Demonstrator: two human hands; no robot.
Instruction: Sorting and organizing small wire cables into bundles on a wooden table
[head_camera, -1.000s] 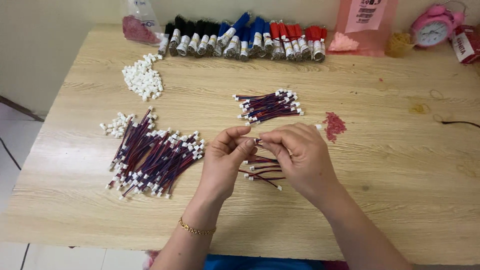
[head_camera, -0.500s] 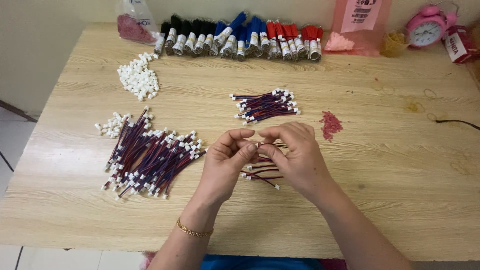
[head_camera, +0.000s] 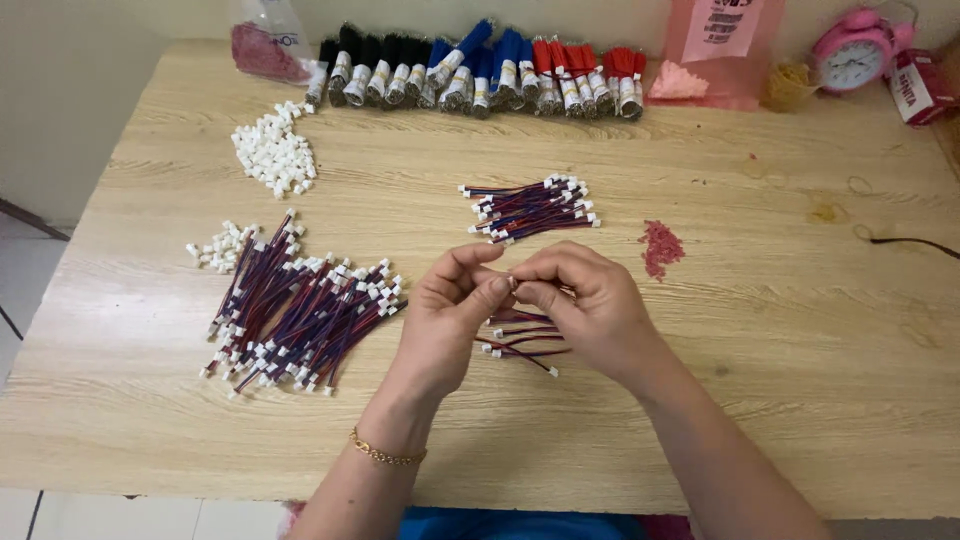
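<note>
Fingers (head_camera: 497, 287) of both hands are pinching together over the middle of the table (head_camera: 780, 400), closing on one short red-and-blue wire (head_camera: 513, 284) whose small white plug is just showing between the fingertips. The left hand (head_camera: 450, 315) is curling in from the left with a gold bracelet (head_camera: 385, 453) on its wrist; the right hand (head_camera: 585, 300) is arching over from the right, knuckles up. Under them about four loose wires (head_camera: 525, 340) are lying on the wood. Two bigger heaps are sitting nearby: a large pile of wires (head_camera: 300, 310) to the left and a small bundle (head_camera: 530, 207) beyond the hands. Two heaps of white plugs (head_camera: 272, 155) are resting at the far left, one large, one small. Along the back edge a row of black, blue and red wire bundles (head_camera: 480, 75) is lying, with a pink clock (head_camera: 850, 55) at the right.
</note>
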